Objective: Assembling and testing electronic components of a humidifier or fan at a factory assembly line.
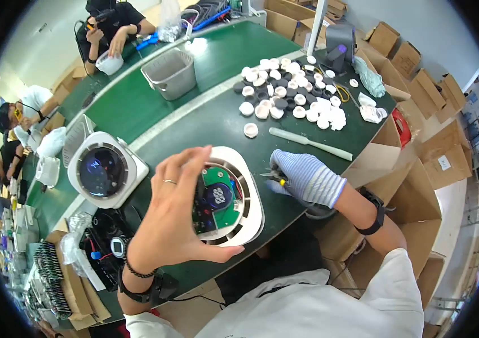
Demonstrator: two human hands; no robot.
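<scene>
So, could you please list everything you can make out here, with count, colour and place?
Opened device: 1, white with green circuit board, centre
Closed device: 1, white with dark round display, left of it
Round caps: many, white and black, far right of tabletop
Stick-like tool: 1, pale, nearer than the caps
Bin: 1, grey, beyond centre
Tabletop: 1, green, across the view
Black parts: several, black, lower left
Plastic bags: several, clear or pale, around the tabletop
Cardboard boxes: many, brown, mostly right
Co-workers: at least four, dark or white tops, upper left
Pliers-like tool: 1, dark, in right hand
Left hand: 1, bare, spread before the opened device
Right hand: 1, striped blue-white glove, right of centre
</scene>
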